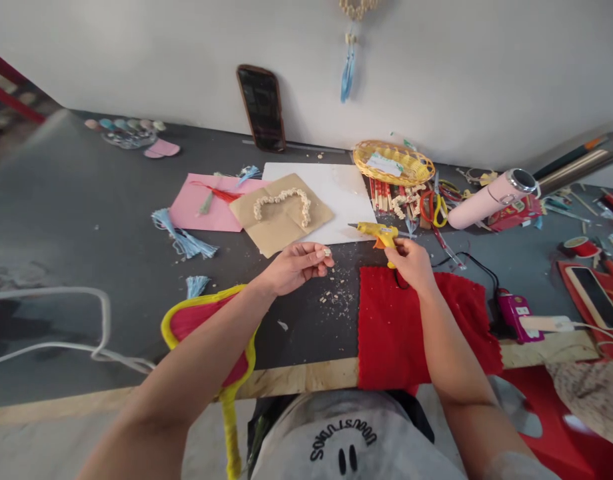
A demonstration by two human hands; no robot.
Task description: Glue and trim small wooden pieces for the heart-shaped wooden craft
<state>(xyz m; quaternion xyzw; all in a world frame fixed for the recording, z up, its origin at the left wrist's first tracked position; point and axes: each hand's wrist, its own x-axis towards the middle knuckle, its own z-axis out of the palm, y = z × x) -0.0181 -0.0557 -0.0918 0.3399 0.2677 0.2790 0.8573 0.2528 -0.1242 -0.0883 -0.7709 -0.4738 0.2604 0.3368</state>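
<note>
My left hand pinches a small pale piece between thumb and fingertips, above the dark table. A yellow glue gun with an orange trigger is in my right hand, its nozzle pointing left toward the paper. Beyond my left hand, a curved strip of small cream pieces lies on a brown paper square. That square overlaps a white sheet and a pink sheet. Pale crumbs are scattered between my hands. Below my right hand spreads a red cloth.
A yellow basket, scissors and a pink flask stand at the back right. A purple power adapter sits right of the cloth. Blue tassels lie left; a yellow-rimmed fan is under my left forearm. A phone leans on the wall.
</note>
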